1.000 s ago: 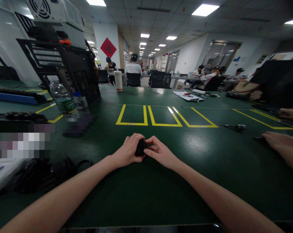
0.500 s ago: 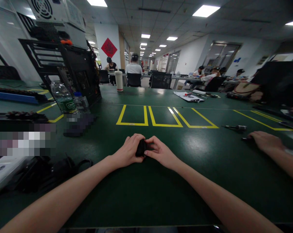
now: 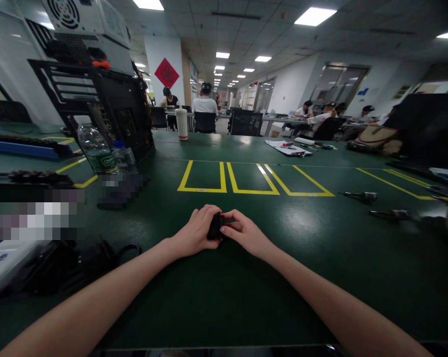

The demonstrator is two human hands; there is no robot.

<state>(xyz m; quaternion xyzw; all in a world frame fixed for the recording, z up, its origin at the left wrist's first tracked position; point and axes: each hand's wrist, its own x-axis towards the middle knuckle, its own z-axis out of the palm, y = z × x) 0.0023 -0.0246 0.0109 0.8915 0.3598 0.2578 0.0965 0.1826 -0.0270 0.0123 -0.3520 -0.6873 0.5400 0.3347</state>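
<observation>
Where the green table [image 3: 224,302] spreads before us, the left hand [image 3: 196,230] curls round, and the right hand [image 3: 248,235] touches, its pinch unclear from here, the small black piece [image 3: 214,228] between them, long axis seemingly pointing forward.

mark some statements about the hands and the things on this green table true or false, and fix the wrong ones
1. The left hand holds a small black object, with the right hand beside it. True.
2. The tape outlines are red. False: the tape is yellow.
3. Two slim-tipped tools lie to the right of both hands. True.
4. The white cup lies on its side. False: the white cup stands upright.
5. A bottle with a green label stands to the left of the cup. True.
</observation>
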